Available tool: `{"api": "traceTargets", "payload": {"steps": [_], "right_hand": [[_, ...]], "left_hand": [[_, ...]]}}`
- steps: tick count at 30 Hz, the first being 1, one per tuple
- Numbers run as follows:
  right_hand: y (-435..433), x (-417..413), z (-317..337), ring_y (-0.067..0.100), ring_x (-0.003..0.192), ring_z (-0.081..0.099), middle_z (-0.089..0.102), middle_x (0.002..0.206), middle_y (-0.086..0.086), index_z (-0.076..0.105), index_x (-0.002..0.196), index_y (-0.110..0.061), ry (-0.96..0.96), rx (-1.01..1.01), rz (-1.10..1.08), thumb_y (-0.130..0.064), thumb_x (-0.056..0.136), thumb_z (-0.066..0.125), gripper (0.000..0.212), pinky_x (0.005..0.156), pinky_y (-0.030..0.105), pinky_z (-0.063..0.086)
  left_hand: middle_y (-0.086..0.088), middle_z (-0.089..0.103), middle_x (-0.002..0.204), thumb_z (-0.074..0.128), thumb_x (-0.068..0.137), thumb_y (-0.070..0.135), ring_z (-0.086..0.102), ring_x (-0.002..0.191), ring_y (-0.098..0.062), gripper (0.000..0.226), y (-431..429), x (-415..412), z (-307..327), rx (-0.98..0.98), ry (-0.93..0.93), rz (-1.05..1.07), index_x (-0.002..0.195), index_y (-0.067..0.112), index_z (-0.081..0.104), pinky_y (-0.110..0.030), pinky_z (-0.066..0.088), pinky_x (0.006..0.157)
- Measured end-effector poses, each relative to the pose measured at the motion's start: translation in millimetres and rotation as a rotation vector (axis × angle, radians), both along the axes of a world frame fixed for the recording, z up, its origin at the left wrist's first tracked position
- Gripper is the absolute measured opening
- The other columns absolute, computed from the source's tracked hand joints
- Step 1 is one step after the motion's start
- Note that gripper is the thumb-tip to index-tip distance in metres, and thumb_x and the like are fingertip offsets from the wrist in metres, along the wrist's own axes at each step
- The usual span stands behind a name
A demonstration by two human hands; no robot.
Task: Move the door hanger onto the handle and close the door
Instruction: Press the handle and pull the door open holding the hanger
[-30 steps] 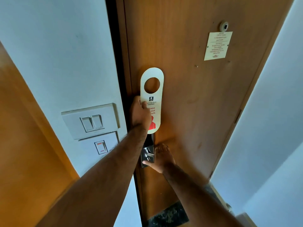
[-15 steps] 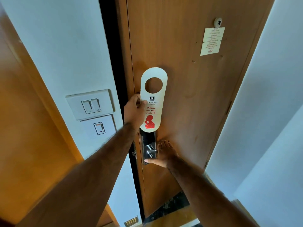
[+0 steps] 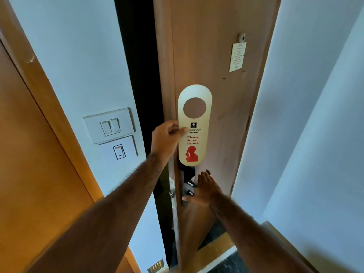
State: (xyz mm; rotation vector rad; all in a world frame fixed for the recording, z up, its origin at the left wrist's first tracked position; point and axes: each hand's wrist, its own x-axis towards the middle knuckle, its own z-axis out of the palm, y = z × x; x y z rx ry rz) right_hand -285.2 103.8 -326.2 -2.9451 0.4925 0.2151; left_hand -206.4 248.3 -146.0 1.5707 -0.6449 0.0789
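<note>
Against the wooden door (image 3: 220,56), the door hanger (image 3: 194,125) stands upright, its round hole at the top and the red words "Please do not disturb" lower down. The left hand (image 3: 167,138) pinches the hanger's left edge, thumb on the front near the middle — the other fingers curl behind it. Just below the hanger sits the lock plate (image 3: 184,186) with the metal handle (image 3: 191,184); the hanger is not on the handle. The right hand (image 3: 204,191) lies flat on the door beside the handle, fingers together and pointing up, thumb stretched out under the plate. Left of the door a dark gap shows — the door is ajar. Further left, on the pale wall, are two switch plates (image 3: 110,126), one above the other.
</note>
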Motion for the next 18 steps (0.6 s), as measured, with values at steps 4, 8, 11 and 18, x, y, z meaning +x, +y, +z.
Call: {"api": "traceTargets", "payload": {"steps": [4, 8, 11, 18], "right_hand": [[7, -32, -1, 0.034, 0.163, -0.006, -0.006, 0.175, 0.018, 0.000, 0.168, -0.006, -0.023, 0.079, -0.049, -0.094, 0.077, 0.045, 0.134, 0.131, 0.044, 0.006], [8, -69, 0, 0.032, 0.163, -0.004, -0.006, 0.176, 0.015, -0.001, 0.168, -0.008, -0.024, 0.130, -0.049, -0.086, 0.082, 0.052, 0.128, 0.130, 0.045, 0.011], [4, -95, 5, 0.031, 0.164, 0.000, -0.002, 0.176, 0.013, 0.003, 0.168, -0.008, 0.001, 0.116, -0.026, -0.076, 0.089, 0.056, 0.117, 0.130, 0.043, 0.012], [9, -153, 10, 0.027, 0.156, 0.036, 0.035, 0.169, 0.010, 0.036, 0.162, -0.009, -0.303, -0.123, 0.139, -0.065, 0.099, 0.045, 0.085, 0.123, 0.042, 0.040]], "left_hand": [[0.011, 0.076, 0.103, 0.078, 0.087, 0.018, 0.076, 0.092, -0.004, 0.023, 10, -15, 10, -0.041, -0.012, -0.097, 0.108, 0.010, 0.071, -0.020, 0.061, 0.072], [0.000, 0.078, 0.105, 0.073, 0.090, 0.009, 0.077, 0.095, -0.014, 0.020, 15, -29, 25, -0.114, 0.011, -0.211, 0.109, 0.004, 0.069, -0.027, 0.062, 0.076], [-0.001, 0.078, 0.102, 0.071, 0.091, 0.006, 0.077, 0.093, -0.015, 0.021, 14, -37, 41, -0.156, 0.032, -0.279, 0.111, 0.001, 0.069, -0.025, 0.062, 0.074], [-0.014, 0.076, 0.111, 0.071, 0.091, 0.004, 0.076, 0.099, -0.023, 0.029, 2, -53, 56, -0.081, 0.054, -0.462, 0.118, -0.006, 0.067, -0.033, 0.062, 0.084]]}}
